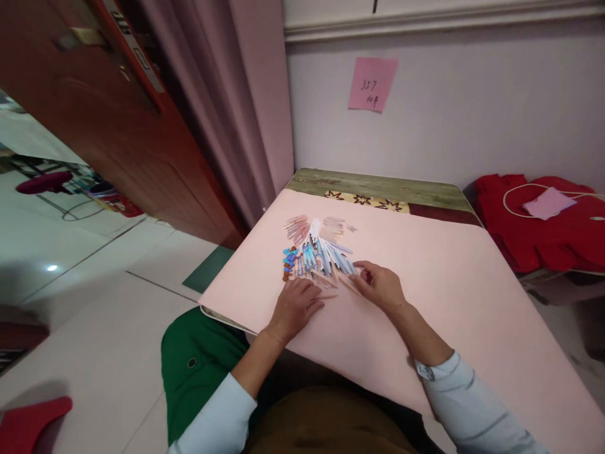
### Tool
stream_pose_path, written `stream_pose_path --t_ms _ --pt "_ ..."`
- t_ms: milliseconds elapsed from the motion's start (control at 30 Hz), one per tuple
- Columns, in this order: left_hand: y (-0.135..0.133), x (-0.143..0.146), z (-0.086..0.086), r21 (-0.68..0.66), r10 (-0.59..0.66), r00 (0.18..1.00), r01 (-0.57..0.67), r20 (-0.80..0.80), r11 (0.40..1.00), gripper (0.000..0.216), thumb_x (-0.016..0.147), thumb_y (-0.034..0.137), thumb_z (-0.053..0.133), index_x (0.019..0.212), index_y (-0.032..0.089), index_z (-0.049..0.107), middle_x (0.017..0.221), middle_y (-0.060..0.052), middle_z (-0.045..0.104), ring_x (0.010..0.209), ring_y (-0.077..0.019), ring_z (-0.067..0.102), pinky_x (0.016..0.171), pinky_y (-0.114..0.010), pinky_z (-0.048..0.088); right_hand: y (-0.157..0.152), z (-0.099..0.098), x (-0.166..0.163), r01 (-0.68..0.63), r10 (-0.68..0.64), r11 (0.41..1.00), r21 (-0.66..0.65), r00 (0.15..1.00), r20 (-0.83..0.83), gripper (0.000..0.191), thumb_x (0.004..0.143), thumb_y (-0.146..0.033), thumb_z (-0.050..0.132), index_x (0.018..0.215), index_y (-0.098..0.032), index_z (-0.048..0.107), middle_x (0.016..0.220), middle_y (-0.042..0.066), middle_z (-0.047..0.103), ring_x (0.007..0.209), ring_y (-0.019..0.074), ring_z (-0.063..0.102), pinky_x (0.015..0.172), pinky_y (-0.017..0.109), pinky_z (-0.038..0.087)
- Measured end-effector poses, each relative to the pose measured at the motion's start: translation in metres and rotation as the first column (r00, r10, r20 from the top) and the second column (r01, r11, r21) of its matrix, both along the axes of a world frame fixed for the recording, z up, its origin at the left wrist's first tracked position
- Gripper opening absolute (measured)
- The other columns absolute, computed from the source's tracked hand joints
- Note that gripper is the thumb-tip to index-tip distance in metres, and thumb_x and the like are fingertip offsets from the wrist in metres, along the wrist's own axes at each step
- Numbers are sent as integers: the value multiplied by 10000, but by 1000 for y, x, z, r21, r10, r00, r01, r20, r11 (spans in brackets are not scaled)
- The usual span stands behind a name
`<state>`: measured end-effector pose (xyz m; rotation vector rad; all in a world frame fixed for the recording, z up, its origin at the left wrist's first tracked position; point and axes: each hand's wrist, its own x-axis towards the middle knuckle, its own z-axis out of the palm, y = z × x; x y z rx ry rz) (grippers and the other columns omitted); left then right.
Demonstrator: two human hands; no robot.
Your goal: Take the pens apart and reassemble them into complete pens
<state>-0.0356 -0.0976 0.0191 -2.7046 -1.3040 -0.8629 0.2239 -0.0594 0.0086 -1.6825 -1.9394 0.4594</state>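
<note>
A heap of pens and pen parts [317, 253], blue, white and pinkish, lies on a pale pink table [454, 284]. My left hand [297, 304] rests palm down at the near edge of the heap, fingers curled over a thin pinkish stick. My right hand [379, 284] sits at the heap's right side, its fingers pinched on the end of another thin pen piece. Small blue and brown caps [288, 260] lie at the heap's left. Both sleeves are light blue.
A pink sticky note [372, 83] hangs on the wall behind the table. Red cloth with a pink paper [539, 221] lies to the right. A dark red door [94, 113] and a curtain [236, 107] stand at left. A green seat [198, 359] is below the table edge.
</note>
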Motion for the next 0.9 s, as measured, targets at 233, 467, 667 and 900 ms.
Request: stream_pose_path --t_ms 233,467,667,900 --pt "19 5 -2 148 56 990 -37 -126 988 198 946 178 460 859 187 638 842 -61 607 821 -195 525 751 -349 397 -4 2 0 -8 8 1000 19 1000 -16 419 818 -531 583 1113 -245 663 717 -14 667 653 146 619 602 250 399" --pt "10 -1 0 79 -40 989 51 -141 996 157 937 213 483 956 183 635 904 -69 613 884 -205 538 799 -373 397 -6 11 -5 81 -76 996 -34 989 127 247 819 -478 577 872 -247 650 671 -33 652 636 141 590 572 250 326" --pt "23 7 6 114 -60 966 91 -251 989 216 928 108 446 974 190 641 907 -72 626 899 -212 547 842 -390 396 -7 17 -8 96 -80 992 -77 980 184 186 827 -421 582 842 -239 614 701 -34 664 629 133 565 563 246 280" --pt "24 10 -2 138 56 996 -46 -70 989 217 924 160 491 1101 189 612 1018 -95 654 953 -225 585 858 -385 428 -6 12 -7 51 -48 998 -41 996 76 252 844 -467 575 767 -233 626 640 -32 637 598 126 551 561 242 281"
